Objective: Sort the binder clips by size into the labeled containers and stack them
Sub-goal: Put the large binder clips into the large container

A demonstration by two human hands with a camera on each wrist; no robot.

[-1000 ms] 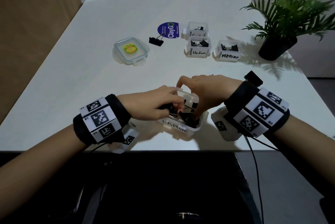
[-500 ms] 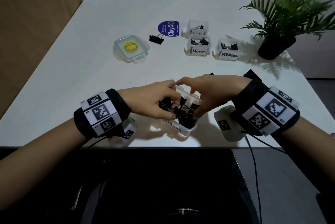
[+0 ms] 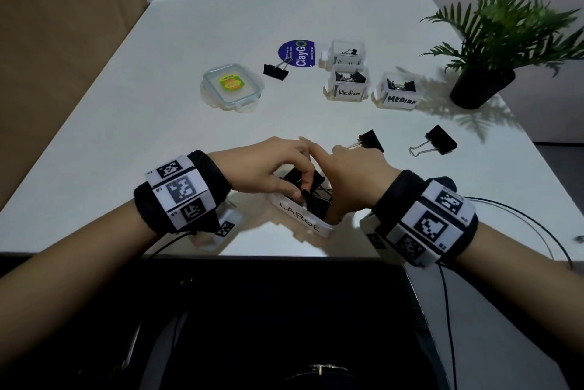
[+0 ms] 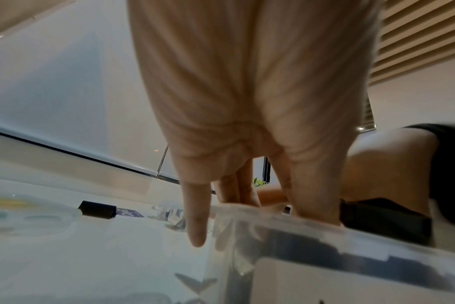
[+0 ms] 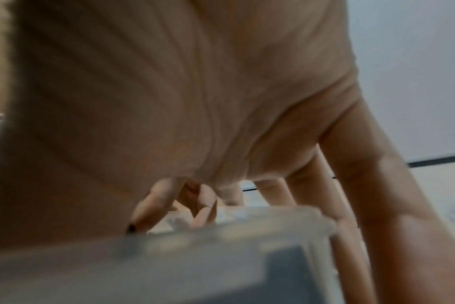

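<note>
Loose clips (image 3: 441, 140) beyond LARGE container (image 3: 303, 220), head view only.

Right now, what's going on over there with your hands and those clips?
Both hands, left and right, in the LARGE box, fingers among black clips. Three loose clips still out on the table. Nothing blocking.

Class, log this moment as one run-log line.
stage: filling LARGE box | left hand: pinching clip in box | right hand: in box, grip hidden | loose clips on table: three | Medium boxes: untouched
</note>
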